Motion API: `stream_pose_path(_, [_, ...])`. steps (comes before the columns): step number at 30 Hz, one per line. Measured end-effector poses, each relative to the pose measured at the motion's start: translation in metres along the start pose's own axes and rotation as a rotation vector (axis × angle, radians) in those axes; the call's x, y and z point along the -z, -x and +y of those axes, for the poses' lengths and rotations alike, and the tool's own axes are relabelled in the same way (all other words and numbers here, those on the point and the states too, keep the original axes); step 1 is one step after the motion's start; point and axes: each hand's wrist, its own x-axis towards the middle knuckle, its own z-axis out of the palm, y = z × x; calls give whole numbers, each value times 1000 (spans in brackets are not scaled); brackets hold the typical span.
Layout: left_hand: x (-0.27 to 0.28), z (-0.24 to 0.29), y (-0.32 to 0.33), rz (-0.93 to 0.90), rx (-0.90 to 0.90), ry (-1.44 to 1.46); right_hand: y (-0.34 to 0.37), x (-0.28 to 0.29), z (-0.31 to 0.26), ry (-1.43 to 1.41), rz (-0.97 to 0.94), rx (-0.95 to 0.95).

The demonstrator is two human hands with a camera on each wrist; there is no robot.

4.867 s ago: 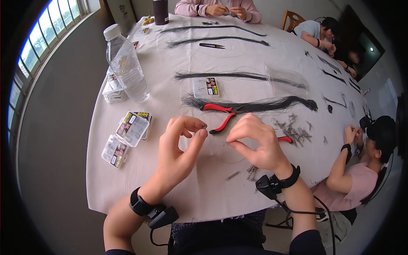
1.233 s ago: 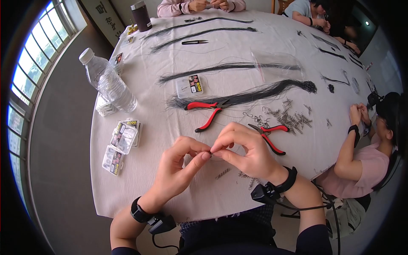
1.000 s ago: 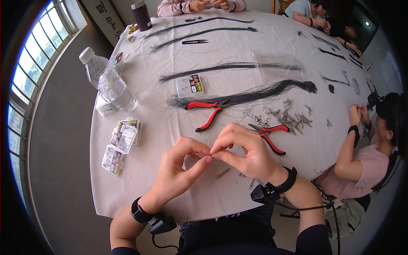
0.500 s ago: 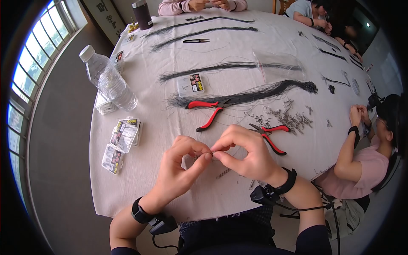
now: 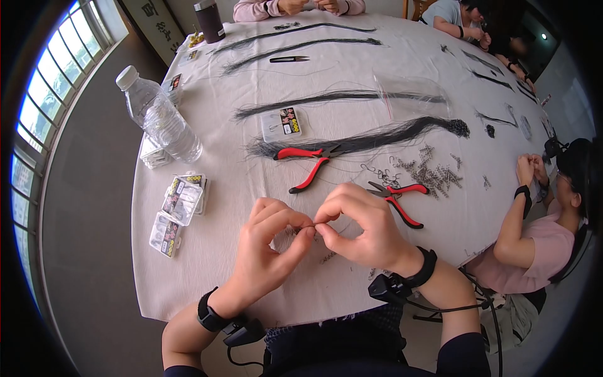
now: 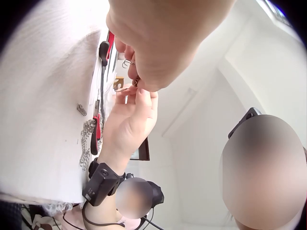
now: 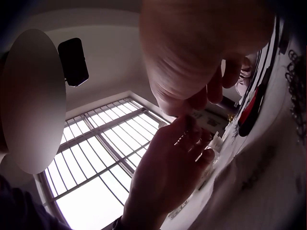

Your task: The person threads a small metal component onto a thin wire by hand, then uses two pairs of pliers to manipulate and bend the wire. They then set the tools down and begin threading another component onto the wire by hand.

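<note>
In the head view my left hand and right hand meet fingertip to fingertip above the near part of the table. Thumb and forefinger of each pinch a small, dark metal wire piece, mostly hidden between them. A curved wire end sticks out by the left fingers in the left wrist view, and the right wrist view shows a small wire coil below the fingertips. Two red-handled pliers lie beyond the hands, one pair ahead and another pair by the right knuckles.
A heap of metal springs lies to the right. Black line bundles stretch across the table. Small hook boxes and a water bottle stand left. Thread snips lie farther back. Other people sit around the table.
My hands were apart 4.9 seconds ago, and now their fingertips meet. Over the last second both stay together, with only slight shifts of the fingers; the left hand has turned a little.
</note>
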Motion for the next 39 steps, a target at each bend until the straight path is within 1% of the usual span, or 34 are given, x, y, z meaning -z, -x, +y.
stream_pose_path(1, [0,0,0,14,-14,-17,-1,0,0,0,0,0])
stream_pose_path(3, [0,-1,0,19,-24,-33,-3,0,1,51,27,73])
stream_pose_path(10, [1,-1,0,-2,-32,-58,-2,4,1,90,-50,79])
stream_pose_path(12, [2,0,0,-23,-29,-63,0,3,0,15,-64,-41])
stream_pose_path(16, [2,3,-1,-44,-7,-67,2,0,2,-47,-71,-100])
stream_pose_path(18, [2,1,0,-38,-12,-53,3,0,2,-116,-65,-163])
stream_pose_path(21, [1,-1,0,-24,-5,-8,2,3,1,-159,-79,-190])
stream_pose_path(26, [1,-1,0,-2,28,58,0,4,-3,-137,-86,-176])
stream_pose_path(31, [2,0,0,5,7,-8,0,2,-3,-112,-78,-154])
stream_pose_path(34, [2,1,-1,22,-35,-61,0,0,-1,-90,-59,-122])
stream_pose_path(36, [2,2,-1,26,-42,-80,1,0,0,-18,-41,-54])
stream_pose_path(39, [1,2,-1,30,-40,-90,0,-1,0,38,-32,-20])
